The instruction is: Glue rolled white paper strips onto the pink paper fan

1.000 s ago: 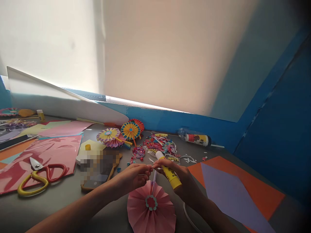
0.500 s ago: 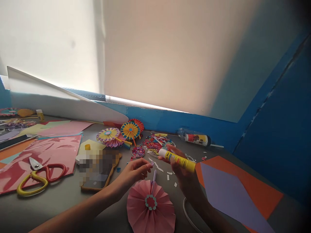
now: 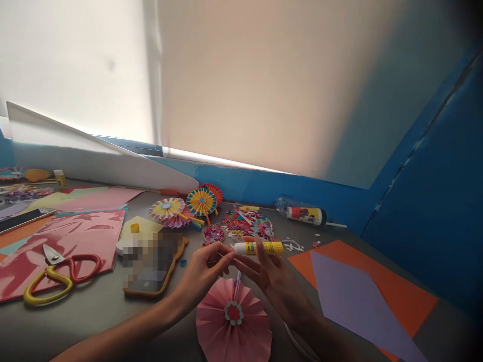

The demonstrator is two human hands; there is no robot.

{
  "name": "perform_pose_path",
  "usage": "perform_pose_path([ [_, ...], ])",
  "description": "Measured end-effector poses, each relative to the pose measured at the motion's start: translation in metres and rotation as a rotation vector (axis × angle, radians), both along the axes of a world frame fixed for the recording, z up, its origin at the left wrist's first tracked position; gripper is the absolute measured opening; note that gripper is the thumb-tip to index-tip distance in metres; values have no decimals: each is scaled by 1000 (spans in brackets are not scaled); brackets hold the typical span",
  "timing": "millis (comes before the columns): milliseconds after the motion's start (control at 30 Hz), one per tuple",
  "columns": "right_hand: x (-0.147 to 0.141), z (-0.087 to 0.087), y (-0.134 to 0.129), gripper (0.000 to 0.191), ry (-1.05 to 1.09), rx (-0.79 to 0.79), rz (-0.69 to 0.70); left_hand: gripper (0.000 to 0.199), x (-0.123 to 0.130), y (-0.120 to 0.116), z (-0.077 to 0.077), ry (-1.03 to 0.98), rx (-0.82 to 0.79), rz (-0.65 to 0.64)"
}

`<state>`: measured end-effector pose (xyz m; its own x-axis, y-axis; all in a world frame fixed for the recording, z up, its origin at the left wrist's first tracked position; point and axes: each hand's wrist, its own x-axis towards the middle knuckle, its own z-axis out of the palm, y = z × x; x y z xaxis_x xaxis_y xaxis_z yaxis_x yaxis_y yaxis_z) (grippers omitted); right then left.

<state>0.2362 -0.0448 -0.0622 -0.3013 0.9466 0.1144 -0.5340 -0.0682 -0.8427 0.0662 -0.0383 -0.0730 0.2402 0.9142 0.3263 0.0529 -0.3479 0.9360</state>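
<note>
My right hand (image 3: 277, 281) grips a yellow glue stick (image 3: 269, 248) lying nearly level, its white end pointing left. My left hand (image 3: 209, 264) is closed in a pinch at that white end; the small purple paper piece in its fingertips is mostly hidden now. Fingers of both hands meet there. Below them lies a pink pleated paper rosette (image 3: 211, 317) with a scalloped pale-green and red centre (image 3: 234, 313). A narrow purple paper strip (image 3: 237, 286) stands up from its upper part.
Red-and-yellow scissors (image 3: 56, 271) lie on a glossy red packet (image 3: 94, 226) at left, beside a phone (image 3: 154, 276). Finished paper rosettes (image 3: 166, 208), paper scraps (image 3: 249, 221) and a bottle (image 3: 305, 215) are behind. Orange (image 3: 407, 296) and purple sheets (image 3: 350, 286) lie right.
My right hand has brought the glue stick left and turned it level, so its white end meets my left fingertips. My left hand has barely moved.
</note>
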Motion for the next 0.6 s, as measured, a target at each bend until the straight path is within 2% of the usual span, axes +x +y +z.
perform_pose_path([
  [167, 3, -4, 4, 23, -2, 18, 15, 28, 0, -2, 2, -15, 3, -4],
  [433, 8, -4, 6, 21, 45, 13, 72, 26, 0, -5, 3, -22, -6, -28],
  [600, 8, -5, 6, 19, 45, 15, 61, 25, 0, -5, 3, -29, -9, -39],
])
